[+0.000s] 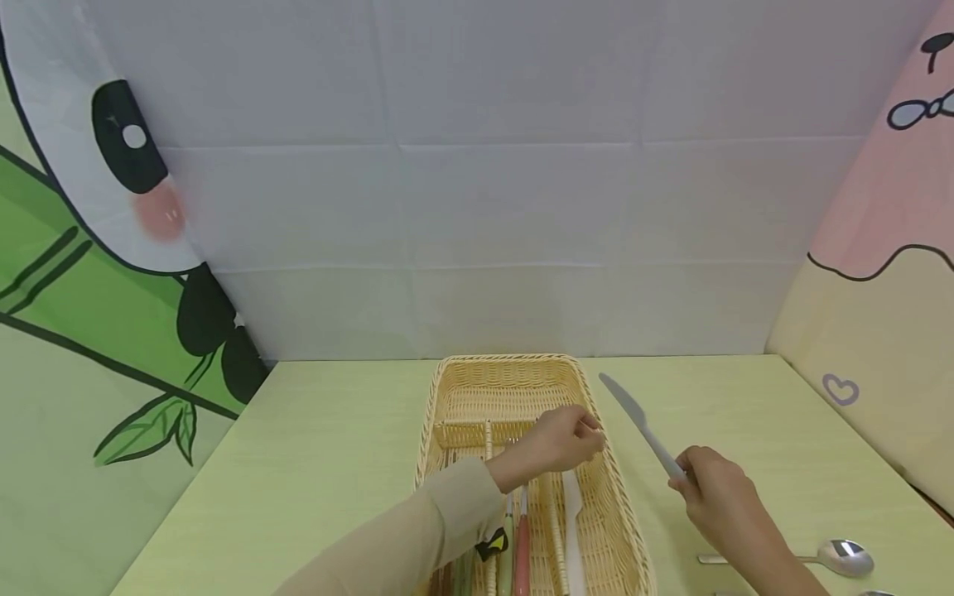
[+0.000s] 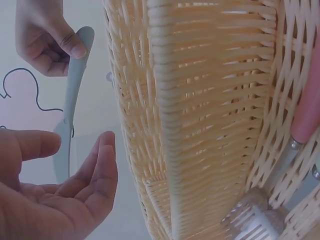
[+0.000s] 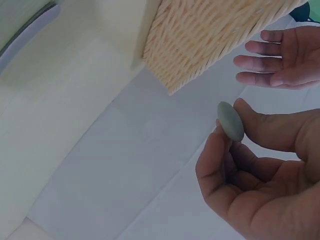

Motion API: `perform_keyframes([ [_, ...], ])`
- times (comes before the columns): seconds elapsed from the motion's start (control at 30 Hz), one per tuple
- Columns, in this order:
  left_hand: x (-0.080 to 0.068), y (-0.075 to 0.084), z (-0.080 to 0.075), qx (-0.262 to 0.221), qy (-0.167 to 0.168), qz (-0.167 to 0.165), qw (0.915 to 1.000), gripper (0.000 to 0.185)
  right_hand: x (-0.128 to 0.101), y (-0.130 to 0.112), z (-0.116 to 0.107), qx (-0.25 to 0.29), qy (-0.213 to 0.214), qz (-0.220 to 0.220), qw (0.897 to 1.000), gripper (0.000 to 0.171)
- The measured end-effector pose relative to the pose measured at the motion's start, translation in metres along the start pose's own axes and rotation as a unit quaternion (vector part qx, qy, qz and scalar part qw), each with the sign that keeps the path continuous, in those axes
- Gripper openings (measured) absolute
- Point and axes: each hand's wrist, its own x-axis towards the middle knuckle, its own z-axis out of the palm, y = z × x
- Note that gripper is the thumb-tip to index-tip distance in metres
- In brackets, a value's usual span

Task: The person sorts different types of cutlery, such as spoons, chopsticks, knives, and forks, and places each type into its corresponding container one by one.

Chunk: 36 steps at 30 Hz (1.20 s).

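Grey knife (image 1: 645, 427), long axis diagonal, tip forward and leftward.

Long grey-green plastic-looking knife (image 1: 645, 426) is smooth w/ matt finish; oval-bowled silver metal spoon (image 1: 845, 558) is polished & v. glossy. Straw-col. oblong woven basket (image 1: 514, 401) looks rough, wicker-type; pale yellow-green flat tabletop (image 1: 358, 447) smooth, matt. Beige cloth sleeve (image 1: 455, 505) matt; lt.-grey cloth-like backdrop (image 1: 507, 207) creased, semi-matt.
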Motion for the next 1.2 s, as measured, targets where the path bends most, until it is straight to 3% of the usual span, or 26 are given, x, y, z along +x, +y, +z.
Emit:
perform_keyframes([
  [0.4,0.005,0.001,0.006,-0.081,0.013,-0.020,0.9965,0.027,-0.002,-0.013,0.007,0.032,-0.031,0.021,0.999,0.013],
  [0.63,0.007,0.002,0.007,-0.130,0.024,-0.013,0.9912,0.019,-0.003,-0.017,0.009,0.036,-0.033,0.020,0.999,0.012],
  [0.9,0.009,0.001,0.007,-0.127,0.034,0.000,0.9914,0.014,-0.005,-0.017,0.011,0.070,-0.051,0.010,0.996,0.011],
  [1.2,0.009,0.001,0.005,-0.144,0.048,0.009,0.9883,0.016,-0.005,-0.019,0.011,0.078,-0.039,-0.016,0.996,0.011],
])
